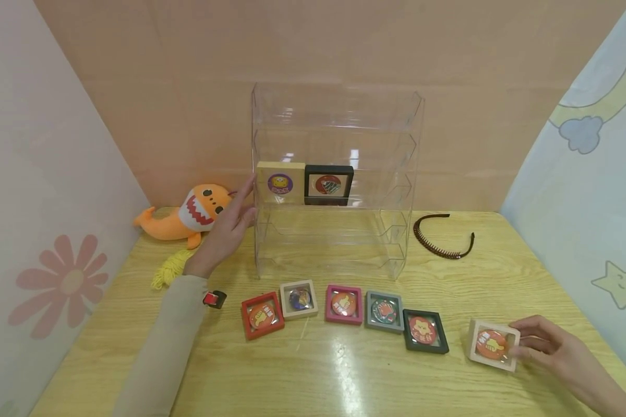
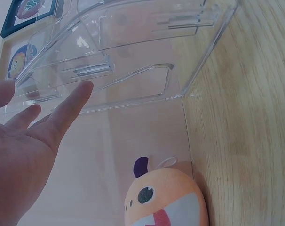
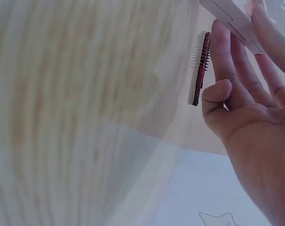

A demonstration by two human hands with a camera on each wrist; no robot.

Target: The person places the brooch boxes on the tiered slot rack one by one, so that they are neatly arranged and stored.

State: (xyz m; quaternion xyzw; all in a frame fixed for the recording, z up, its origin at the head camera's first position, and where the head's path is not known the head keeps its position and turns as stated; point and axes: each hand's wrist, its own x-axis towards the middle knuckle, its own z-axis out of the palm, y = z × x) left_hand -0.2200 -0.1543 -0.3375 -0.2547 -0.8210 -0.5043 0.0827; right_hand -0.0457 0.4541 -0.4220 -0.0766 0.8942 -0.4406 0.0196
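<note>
My right hand (image 1: 550,347) pinches a light beige square frame (image 1: 472,347) by its right edge, with a round orange thumbs-up badge inside. In the right wrist view, the thumb and fingers of that hand are on either side of the frame's edge (image 3: 232,23). My left hand (image 1: 229,217) rests against the left side of a clear tiered display rack (image 1: 334,249), its fingers extended. On one tier stand a cream frame (image 1: 263,184) with a purple badge and a black frame (image 1: 309,185) with a red badge, side by side.
Before the rack lie a red frame (image 1: 247,324), a beige frame (image 1: 287,310), a pink frame (image 1: 330,307), a grey frame (image 1: 369,315) and a black frame (image 1: 428,347). An orange plush shark (image 1: 169,225), yellow yarn (image 1: 172,267) and small black-and-red object (image 1: 215,299) are left; a headband (image 1: 430,246), right.
</note>
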